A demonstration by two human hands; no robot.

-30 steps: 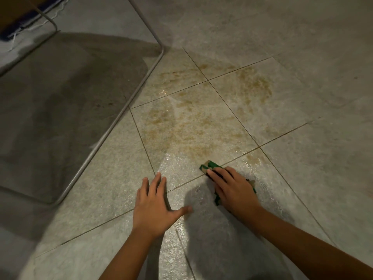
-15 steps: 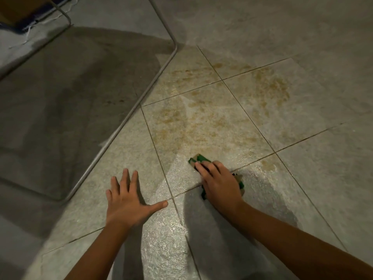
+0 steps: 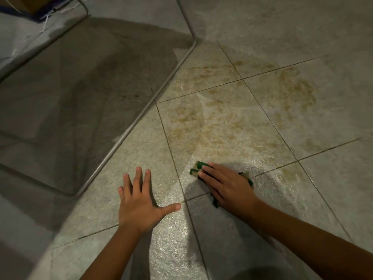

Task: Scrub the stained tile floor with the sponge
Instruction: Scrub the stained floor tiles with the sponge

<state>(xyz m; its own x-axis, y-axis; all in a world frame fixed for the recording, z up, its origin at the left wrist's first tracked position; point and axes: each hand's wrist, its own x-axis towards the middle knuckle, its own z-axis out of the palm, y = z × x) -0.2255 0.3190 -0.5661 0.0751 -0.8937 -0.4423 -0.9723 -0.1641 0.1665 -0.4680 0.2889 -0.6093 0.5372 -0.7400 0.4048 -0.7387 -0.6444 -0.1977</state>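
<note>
A green and tan sponge [image 3: 196, 169] lies flat on the wet grey tile floor [image 3: 333, 188], near a grout crossing. My right hand [image 3: 227, 185] presses down on it with straight fingers and covers most of it; only its far-left end and a right corner show. A brown stain [image 3: 218, 126] spreads over the tiles just beyond the sponge and up to the right. To the left, my left hand [image 3: 139, 201] rests flat on the floor with its fingers spread, and holds nothing.
A thin metal tube frame [image 3: 141, 116] runs diagonally across the floor left of the stain and bends near my left hand. Dark shadow lies inside it. A cardboard box [image 3: 26, 3] with loose strings sits at the top left corner.
My right hand has slid the sponge to the left along the grout line, toward the crossing. My left hand has shifted a little to the left on the floor.
</note>
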